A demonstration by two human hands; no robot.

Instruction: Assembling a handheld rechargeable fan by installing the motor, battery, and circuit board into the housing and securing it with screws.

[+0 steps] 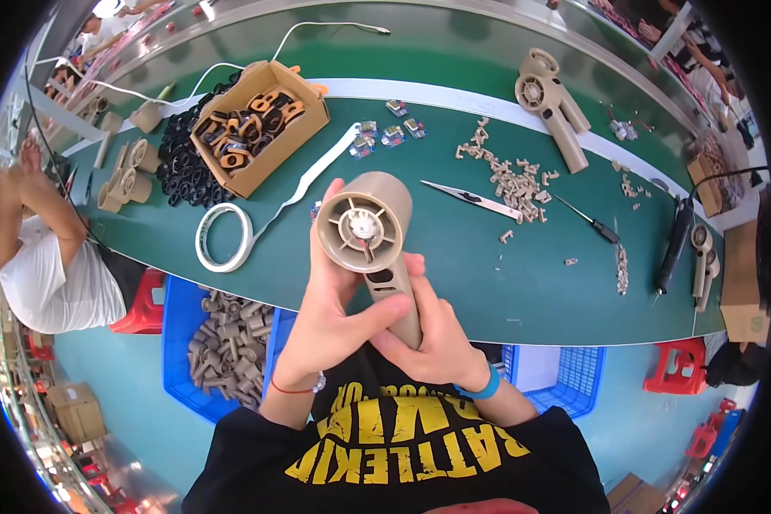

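Both my hands grip one beige handheld fan housing (383, 193), held up over the near edge of the green table. Its round head faces me, showing spokes and a white hub with a small motor part in the middle. My left hand (334, 300) wraps the head's left side, its thumb lying across the handle. Around the lower handle my right hand (433, 334) is closed, thumb and fingers on either side. Beyond the housing lie tweezers (471, 199) and a pile of small beige clips (518, 180). A roll of white tape (224, 238) rests to the left.
A cardboard box (270, 146) of black-and-orange rings stands beside black rings (188, 154). Small circuit boards (391, 135), more fan housings (552, 107), a screwdriver (604, 231) and a black electric driver (677, 248) lie about. A blue crate (176, 351) of beige parts sits below. Someone sits at left.
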